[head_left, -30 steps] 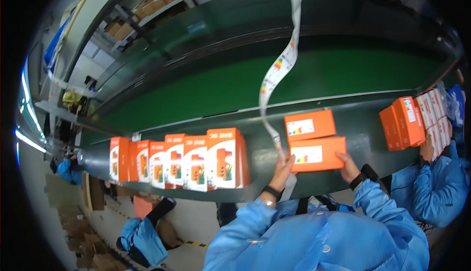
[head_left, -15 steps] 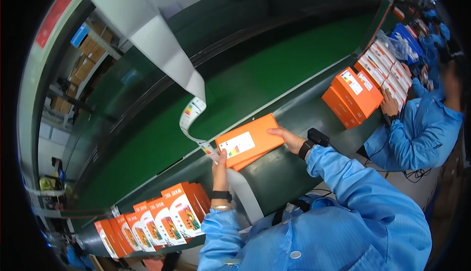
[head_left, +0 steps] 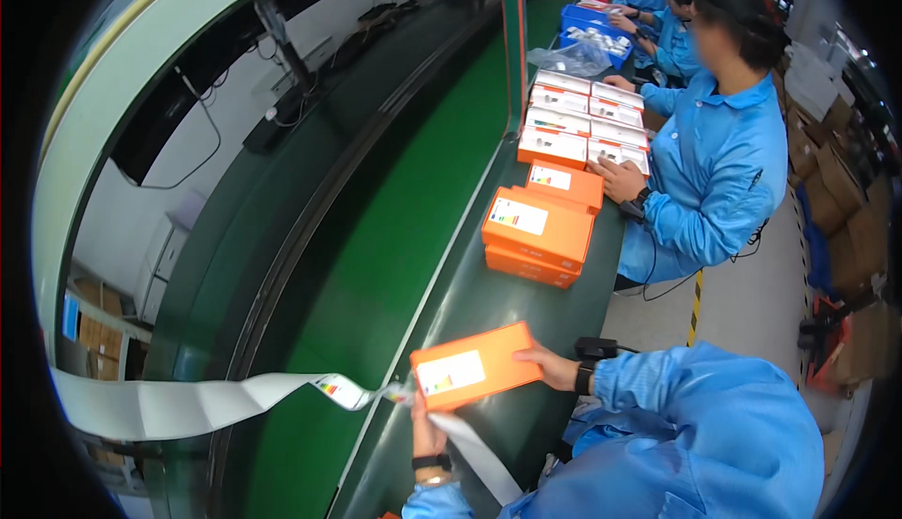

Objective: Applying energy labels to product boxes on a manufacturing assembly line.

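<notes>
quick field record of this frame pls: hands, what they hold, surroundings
left hand: left hand at the near left corner of the flat orange cardboard box, where the white label strip ends
right hand: right hand grips the box's right edge
box state: flat on the dark green workbench, white sticker on top
label strip: long backing tape, runs off to the left
nearby: stack of orange boxes further along the bench
conveyor: green belt beside the bench
others: co-worker in blue coat handling more boxes
</notes>
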Demonstrator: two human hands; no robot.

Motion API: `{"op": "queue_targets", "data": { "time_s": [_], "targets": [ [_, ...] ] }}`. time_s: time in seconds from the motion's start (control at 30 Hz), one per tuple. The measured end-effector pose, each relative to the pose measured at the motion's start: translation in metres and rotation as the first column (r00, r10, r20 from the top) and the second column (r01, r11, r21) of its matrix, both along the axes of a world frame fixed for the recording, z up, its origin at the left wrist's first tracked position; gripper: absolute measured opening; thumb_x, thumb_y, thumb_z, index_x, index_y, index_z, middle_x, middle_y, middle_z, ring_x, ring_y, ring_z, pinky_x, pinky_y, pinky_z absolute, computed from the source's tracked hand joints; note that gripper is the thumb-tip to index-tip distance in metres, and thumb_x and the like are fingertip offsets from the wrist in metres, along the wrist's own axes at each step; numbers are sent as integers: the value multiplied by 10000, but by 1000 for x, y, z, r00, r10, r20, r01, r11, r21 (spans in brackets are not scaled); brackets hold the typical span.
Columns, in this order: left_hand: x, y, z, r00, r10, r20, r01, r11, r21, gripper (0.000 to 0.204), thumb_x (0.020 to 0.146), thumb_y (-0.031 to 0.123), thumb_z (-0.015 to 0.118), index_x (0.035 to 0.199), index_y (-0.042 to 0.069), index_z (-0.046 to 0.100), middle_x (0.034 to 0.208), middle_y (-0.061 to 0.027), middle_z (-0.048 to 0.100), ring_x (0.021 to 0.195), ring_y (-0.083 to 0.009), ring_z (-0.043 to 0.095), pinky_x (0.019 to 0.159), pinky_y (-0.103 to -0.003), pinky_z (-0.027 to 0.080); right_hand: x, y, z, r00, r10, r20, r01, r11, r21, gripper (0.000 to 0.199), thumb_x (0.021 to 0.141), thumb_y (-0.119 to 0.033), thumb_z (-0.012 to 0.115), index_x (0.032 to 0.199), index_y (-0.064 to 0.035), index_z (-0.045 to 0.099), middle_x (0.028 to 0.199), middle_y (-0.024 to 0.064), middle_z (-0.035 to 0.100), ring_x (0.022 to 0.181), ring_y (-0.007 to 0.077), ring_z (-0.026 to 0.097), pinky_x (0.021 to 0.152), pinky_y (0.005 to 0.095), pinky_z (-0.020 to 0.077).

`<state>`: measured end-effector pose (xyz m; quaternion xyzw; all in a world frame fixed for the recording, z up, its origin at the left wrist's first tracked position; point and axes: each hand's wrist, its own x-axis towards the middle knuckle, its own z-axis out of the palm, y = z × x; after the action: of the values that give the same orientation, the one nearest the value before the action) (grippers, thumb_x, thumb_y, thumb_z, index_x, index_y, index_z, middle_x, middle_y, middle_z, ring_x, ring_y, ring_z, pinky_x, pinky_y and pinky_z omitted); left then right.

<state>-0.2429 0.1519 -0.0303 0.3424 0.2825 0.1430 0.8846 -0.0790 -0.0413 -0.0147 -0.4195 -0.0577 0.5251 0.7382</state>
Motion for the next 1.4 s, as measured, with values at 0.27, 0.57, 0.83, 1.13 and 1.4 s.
{"op": "queue_targets", "data": {
  "time_s": [0.27, 0.57, 0.83, 1.13, 1.4],
  "targets": [
    [186, -38, -28, 999, 26, -20, -27, 998, -59, 347, 886, 265, 468, 1098, -10, 480, 1031, -82, 554, 934, -179, 538, 826, -301, 413, 36, -39, -21, 828, -561, 2, 559, 825, -81, 638, 800, -350, 542, 1321, -170, 220, 1285, 35, 371, 1185, 175, 371, 954, 377, 341],
    [198, -32, -40, 991, -20, -134, 21, 1000, 1, 295, 904, 240, 430, 1049, -9, 495, 988, -93, 559, 884, -198, 553, 781, -311, 433, 54, -34, -8, 805, -593, 16, 584, 787, -198, 738, 769, -364, 572, 1337, -243, 116, 1313, 40, 286, 1209, 207, 306, 921, 442, 343],
    [104, -33, 26, 992, -113, -59, 115, 993, 19, 417, 934, 228, 295, 1233, -62, 280, 1123, -296, 485, 992, -394, 534, 814, -424, 479, 64, -49, -12, 899, -437, 17, 417, 847, -330, 936, 703, -650, 511, 1372, -243, -2, 1433, 52, 101, 1312, 274, 104, 983, 563, 142],
    [-201, -70, 131, 942, -57, -332, 114, 981, 155, 255, 811, 104, 553, 996, -71, 565, 919, -171, 629, 862, -231, 609, 776, -312, 474, -16, -82, -29, 962, 228, -153, -274, 811, -517, 528, 833, -446, 459, 1237, -115, 385, 1109, 83, 524, 1022, 195, 477, 841, 379, 372],
    [-458, -222, 242, 386, 644, -660, -135, 747, 651, 149, 724, 87, 645, 790, -47, 640, 752, -45, 637, 664, -116, 584, 630, -231, 452, -109, 69, -11, 564, 796, 218, -707, 602, -371, 323, 850, -263, 500, 1115, -78, 522, 998, 58, 583, 916, 143, 544, 775, 288, 421]
  ]
}}
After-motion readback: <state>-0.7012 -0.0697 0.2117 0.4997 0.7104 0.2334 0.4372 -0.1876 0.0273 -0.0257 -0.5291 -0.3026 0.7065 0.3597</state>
